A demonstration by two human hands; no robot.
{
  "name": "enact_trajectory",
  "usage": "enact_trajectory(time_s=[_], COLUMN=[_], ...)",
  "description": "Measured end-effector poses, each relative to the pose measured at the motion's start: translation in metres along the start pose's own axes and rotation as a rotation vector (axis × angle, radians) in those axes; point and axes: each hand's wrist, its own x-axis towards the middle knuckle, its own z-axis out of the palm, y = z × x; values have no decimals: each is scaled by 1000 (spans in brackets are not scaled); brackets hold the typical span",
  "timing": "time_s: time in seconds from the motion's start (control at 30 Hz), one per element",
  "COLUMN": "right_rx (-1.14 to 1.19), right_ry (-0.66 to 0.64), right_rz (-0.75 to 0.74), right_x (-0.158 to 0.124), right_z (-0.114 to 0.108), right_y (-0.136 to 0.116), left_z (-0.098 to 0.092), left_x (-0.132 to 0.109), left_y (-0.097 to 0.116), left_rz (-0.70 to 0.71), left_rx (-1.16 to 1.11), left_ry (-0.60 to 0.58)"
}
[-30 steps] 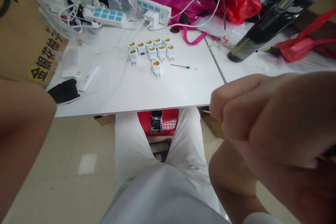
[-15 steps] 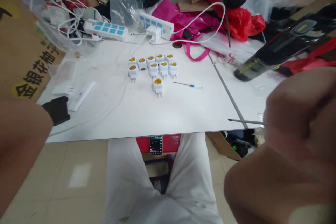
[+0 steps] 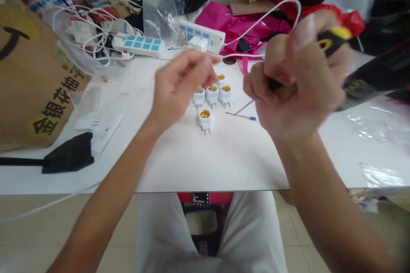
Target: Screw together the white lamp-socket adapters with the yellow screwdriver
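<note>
My right hand is a closed fist around a screwdriver with a black and yellow handle. Its thin shaft slants down-left toward the white table. My left hand reaches out over a cluster of white lamp-socket adapters with brass insides. Its fingers are stretched forward and slightly bent, blurred, and they cover part of the cluster. One more adapter stands alone just in front. A small blue-handled screwdriver lies on the table below my right fist.
Two white power strips with tangled cables lie at the back. A cardboard box stands at the left with a black block in front. A pink bag and a large black tool lie at the right.
Both hands have moved from close to the camera out over the table. My left hand now hovers over the adapters. My right fist holds the screwdriver beside them. The view has tilted up.
</note>
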Motion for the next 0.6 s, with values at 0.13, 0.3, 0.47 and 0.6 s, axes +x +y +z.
enact_trajectory(time_s=[0.13, 0.3, 0.47, 0.6], right_rx=[2, 83, 109, 14], right_ry=[-93, -58, -33, -37], right_rz=[82, 180, 259, 244], right_x=[40, 55, 49, 46], right_z=[-11, -46, -55, -57], right_y=[45, 80, 92, 97], left_z=[18, 23, 22, 22], left_x=[-55, -88, -87, -88], left_y=[-13, -30, -33, -30], left_rz=[-198, -198, -196, -150], left_rx=[212, 348, 273, 293], left_ry=[-179, -211, -185, -133])
